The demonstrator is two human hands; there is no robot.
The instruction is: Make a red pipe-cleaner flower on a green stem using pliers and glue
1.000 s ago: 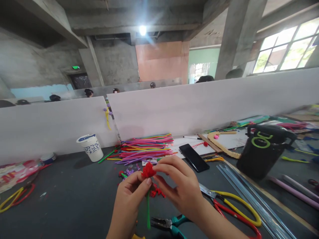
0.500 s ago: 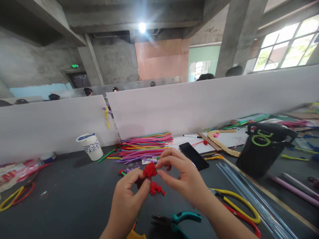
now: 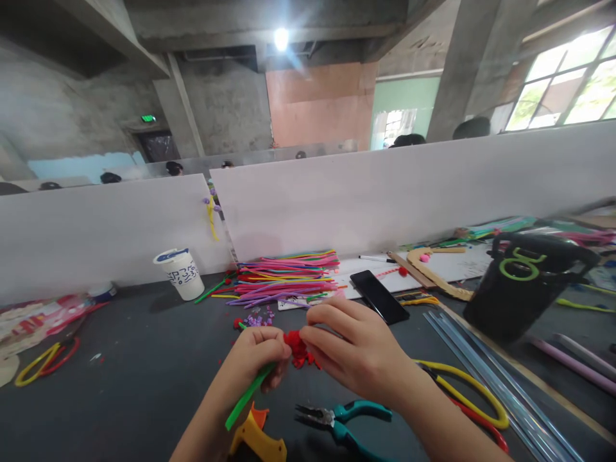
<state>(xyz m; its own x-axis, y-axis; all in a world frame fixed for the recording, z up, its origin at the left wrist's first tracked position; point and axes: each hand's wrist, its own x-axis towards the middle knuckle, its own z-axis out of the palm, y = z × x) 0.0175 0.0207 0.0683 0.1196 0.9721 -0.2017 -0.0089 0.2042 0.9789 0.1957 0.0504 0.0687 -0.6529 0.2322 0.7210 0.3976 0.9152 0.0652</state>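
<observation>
My left hand is closed around a green fuzzy stem, like a pipe cleaner, which slants down toward my wrist. At the top of my left fingers a red fuzzy flower head shows, partly covered. My right hand comes from the right with its fingers curled onto the red flower head; the thumb is hidden. Other red fuzzy bits show below it, partly behind my right fingers. Beneath my hands lie teal-handled pliers and a yellow-orange tool, perhaps a glue gun.
A pile of coloured pipe cleaners lies at the low white partition. Around it are a white cup, a black phone and purple bits. Clear rods, yellow-red scissors and a black container are to the right.
My right fingers have closed onto the red flower, where they were spread beside it. My left hand has turned, bringing the green stem into sight. The view has shifted slightly.
</observation>
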